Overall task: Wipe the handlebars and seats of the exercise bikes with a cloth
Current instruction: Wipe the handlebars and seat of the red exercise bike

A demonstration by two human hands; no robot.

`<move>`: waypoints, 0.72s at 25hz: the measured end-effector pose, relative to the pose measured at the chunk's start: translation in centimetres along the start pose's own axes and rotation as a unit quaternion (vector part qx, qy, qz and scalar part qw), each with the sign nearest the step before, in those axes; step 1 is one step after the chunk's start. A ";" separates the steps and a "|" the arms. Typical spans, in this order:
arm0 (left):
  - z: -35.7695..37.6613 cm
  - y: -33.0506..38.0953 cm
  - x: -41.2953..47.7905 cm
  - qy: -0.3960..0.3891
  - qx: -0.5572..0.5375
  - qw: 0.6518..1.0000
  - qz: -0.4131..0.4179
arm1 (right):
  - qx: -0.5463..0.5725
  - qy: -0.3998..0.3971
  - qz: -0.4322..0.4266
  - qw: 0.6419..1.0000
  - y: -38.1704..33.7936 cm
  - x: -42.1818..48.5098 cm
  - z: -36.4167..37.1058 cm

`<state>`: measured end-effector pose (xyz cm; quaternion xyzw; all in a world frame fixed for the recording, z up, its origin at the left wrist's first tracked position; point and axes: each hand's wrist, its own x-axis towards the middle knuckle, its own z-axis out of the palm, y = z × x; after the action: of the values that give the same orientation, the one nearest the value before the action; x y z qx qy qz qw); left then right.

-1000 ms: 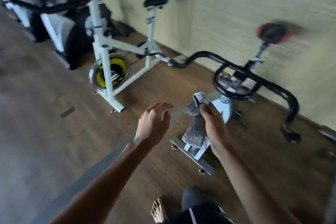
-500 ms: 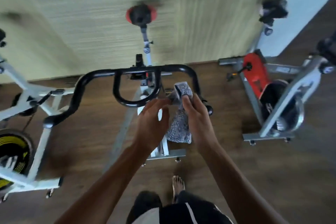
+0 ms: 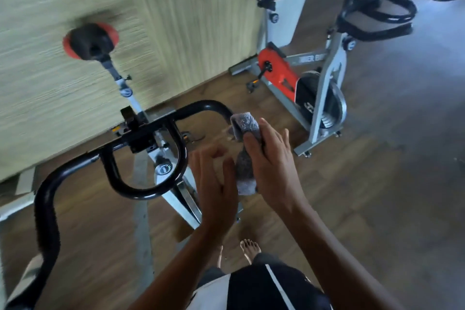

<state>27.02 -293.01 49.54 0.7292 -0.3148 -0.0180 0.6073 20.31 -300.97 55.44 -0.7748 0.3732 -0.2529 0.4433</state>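
The handlebars [image 3: 141, 192] of the near exercise bike stand just before the person, with its seat [image 3: 90, 41] beyond them, near the wall [image 3: 176, 20]. The cloth [image 3: 245, 123], in the right hand [image 3: 271, 166], sits at the handlebars' right end, and the left hand [image 3: 216, 184] is just left of it. A second exercise bike [image 3: 327, 80] stands farther right.

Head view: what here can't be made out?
Handlebar: head view, right end covered by cloth and right hand.
Seat: head view, motion-blurred, surface unreadable.
Left hand: head view, blur hides any contact with the cloth.
Far handlebar: head view, cut off by the right edge.
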 end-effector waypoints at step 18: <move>3.4 -4.0 -1.7 -0.133 -0.114 0.982 0.077 | 0.161 0.129 0.184 0.961 3.1 -0.7 -0.4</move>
<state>26.04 -294.94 44.43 0.6198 -0.4435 -0.1041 0.6390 18.54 -301.60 52.86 -0.5721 0.5179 -0.3217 0.5486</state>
